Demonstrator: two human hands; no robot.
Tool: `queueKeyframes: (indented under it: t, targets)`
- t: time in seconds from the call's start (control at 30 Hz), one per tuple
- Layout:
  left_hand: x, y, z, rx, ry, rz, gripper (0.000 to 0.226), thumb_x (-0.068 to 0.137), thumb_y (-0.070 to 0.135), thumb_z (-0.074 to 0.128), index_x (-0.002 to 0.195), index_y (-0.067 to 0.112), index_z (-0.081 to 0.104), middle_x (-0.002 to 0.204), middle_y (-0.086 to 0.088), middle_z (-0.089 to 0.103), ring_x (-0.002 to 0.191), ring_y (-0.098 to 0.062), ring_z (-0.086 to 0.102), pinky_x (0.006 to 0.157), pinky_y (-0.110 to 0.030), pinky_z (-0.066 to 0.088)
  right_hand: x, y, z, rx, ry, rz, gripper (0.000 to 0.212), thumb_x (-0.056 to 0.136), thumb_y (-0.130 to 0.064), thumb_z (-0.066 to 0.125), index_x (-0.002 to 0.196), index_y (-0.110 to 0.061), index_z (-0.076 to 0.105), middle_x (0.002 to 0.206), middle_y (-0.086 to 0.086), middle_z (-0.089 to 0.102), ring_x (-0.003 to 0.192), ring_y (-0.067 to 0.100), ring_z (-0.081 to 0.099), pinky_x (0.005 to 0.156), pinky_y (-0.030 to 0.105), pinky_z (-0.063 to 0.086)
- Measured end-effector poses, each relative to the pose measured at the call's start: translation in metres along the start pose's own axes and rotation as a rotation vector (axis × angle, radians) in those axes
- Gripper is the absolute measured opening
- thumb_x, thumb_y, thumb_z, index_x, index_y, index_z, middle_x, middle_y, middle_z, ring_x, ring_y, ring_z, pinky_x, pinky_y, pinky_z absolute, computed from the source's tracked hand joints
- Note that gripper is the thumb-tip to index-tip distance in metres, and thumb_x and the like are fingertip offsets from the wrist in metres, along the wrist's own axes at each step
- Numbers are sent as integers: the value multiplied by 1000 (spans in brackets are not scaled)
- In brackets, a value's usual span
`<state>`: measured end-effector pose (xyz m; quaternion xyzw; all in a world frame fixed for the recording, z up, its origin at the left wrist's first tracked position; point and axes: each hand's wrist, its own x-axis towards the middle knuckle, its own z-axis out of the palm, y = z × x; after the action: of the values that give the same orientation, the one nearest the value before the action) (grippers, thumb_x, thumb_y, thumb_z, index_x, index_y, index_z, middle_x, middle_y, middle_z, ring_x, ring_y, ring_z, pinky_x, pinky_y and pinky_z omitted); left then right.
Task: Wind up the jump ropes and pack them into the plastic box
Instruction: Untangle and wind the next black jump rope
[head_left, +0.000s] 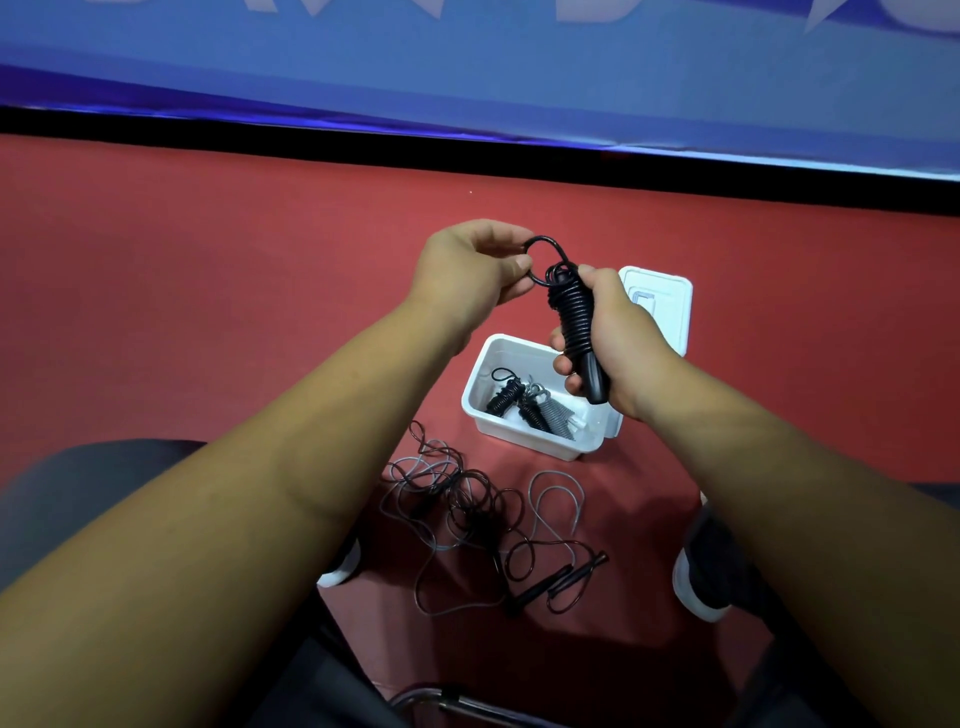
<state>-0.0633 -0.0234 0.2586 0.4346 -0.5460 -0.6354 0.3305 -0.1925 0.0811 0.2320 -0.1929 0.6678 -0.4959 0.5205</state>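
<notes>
Between 2 shoes (340, 569), loose jump ropes (467, 509) lie tangled on the red floor (208, 312). Just beyond, an open white plastic box (471, 400) holds wound rope bundles (524, 402). Above it, the right hand (618, 338) grips a coiled black jump rope (574, 317) around its handles, while the left hand (467, 265) pinches its free loop. Behind lies the box lid (672, 306).

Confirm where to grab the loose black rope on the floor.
Take the two black handles, lying side by side at the near right edge of the tangle. Come straight down, fingers across their width. They are rigid, flat on the floor and clear of the loops; the cord itself lies in overlapping coils that would likely drag.
</notes>
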Motion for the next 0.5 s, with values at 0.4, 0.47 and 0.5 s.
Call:
queueKeyframes:
  t: [0.4, 0.47, 0.5]
  targets:
    - [-5, -6, 3, 176, -24, 134, 16, 93, 1, 71, 99, 15, 73, 75, 6, 69, 62, -3, 59, 55, -22, 46, -11, -1, 6, 122, -267, 113, 47, 100, -63, 37, 108, -21, 56, 69, 5, 50, 52, 20, 41, 52, 23, 27]
    - [-5, -8, 3, 163, -46, 101, 16, 92, 1, 72, 98, 15, 73, 74, 7, 71, 67, -7, 64, 60, -25, 51, -11, 0, 6, 111, -257, 115, 49, 100, -64, 36, 106, -20, 57, 69, 5, 50, 51, 20, 41, 52, 23, 27]
    - [-5, -8, 2, 150, -55, 81, 15, 92, 1, 73, 97, 14, 74, 75, 6, 72, 70, -9, 66, 63, -26, 53, -10, 0, 6, 106, -248, 114, 50, 101, -64, 36, 105, -20, 58, 69, 5, 51, 51, 20, 42, 51, 23, 28]
